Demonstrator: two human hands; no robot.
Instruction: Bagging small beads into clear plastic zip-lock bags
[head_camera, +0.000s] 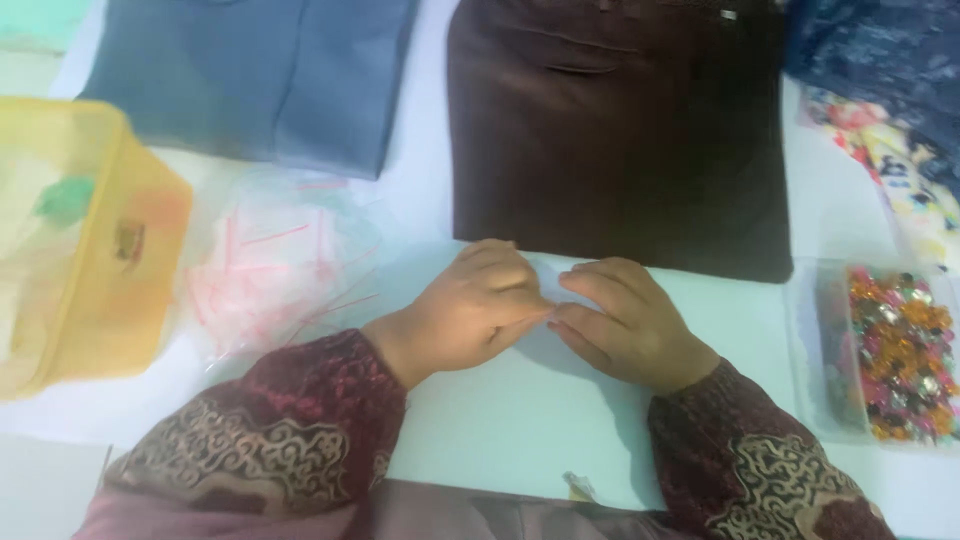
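Near the body, left hand (470, 315) and right hand (625, 325) meeting on a pale sheet (520, 420), fingers curled, tips pinching something too small to identify. Probably very light and slippery, best held between thumb and forefinger tips. Left of the sheet, clear bags with pink strips (275, 265) and a yellow box (95, 250). Right of it, a tray of coloured beads (900, 355). Beyond the sheet, folded brown cloth (620, 140) and blue cloth (260, 75)

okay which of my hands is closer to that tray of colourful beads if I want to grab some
Right. Your right hand lies nearer the clear tray of colourful beads at the table's right edge; your left hand sits farther away, beside the clear bags.
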